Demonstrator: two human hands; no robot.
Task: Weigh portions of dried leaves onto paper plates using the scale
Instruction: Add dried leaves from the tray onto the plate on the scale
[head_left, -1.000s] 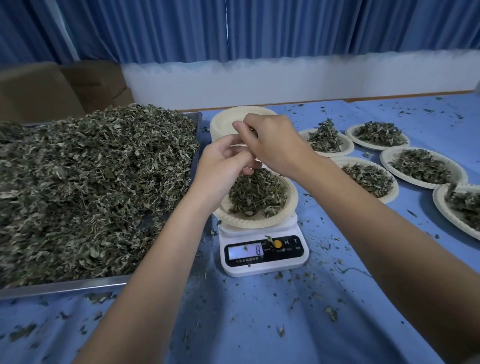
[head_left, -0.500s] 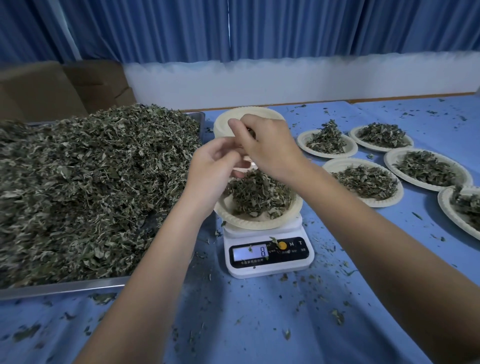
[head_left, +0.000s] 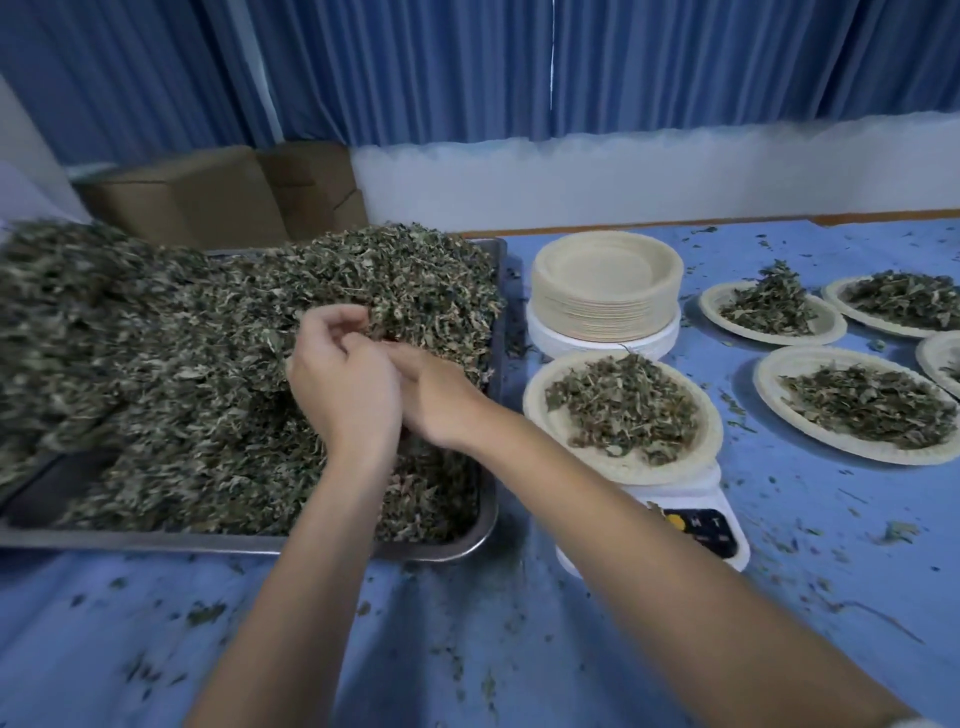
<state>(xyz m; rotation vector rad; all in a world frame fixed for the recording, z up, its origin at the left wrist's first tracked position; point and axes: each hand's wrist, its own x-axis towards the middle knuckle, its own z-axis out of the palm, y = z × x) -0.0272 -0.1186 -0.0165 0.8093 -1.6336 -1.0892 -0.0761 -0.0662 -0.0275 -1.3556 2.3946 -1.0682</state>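
The left hand (head_left: 345, 384) and the right hand (head_left: 441, 400) sit pressed together over the heap of dried leaves (head_left: 208, 374). The left hand's fingers (head_left: 332, 319) are curled loosely, tips pinched at the edge of the heap; whether they have hold of any leaves I cannot tell. The right hand lies just behind it, fingers tucked under the left palm and hidden, so its grip cannot be told.

Under both hands the leaves fill a metal tray (head_left: 483, 530). Just to the right of the right forearm stands the scale (head_left: 696, 525), its display partly covered by that arm, with a paper plate (head_left: 623, 462) of leaves on it. Beyond that plate stands a stack of empty plates (head_left: 605, 286). Farther right, filled plates (head_left: 852, 405) lie on the blue tablecloth (head_left: 519, 649), which is strewn with leaf crumbs.
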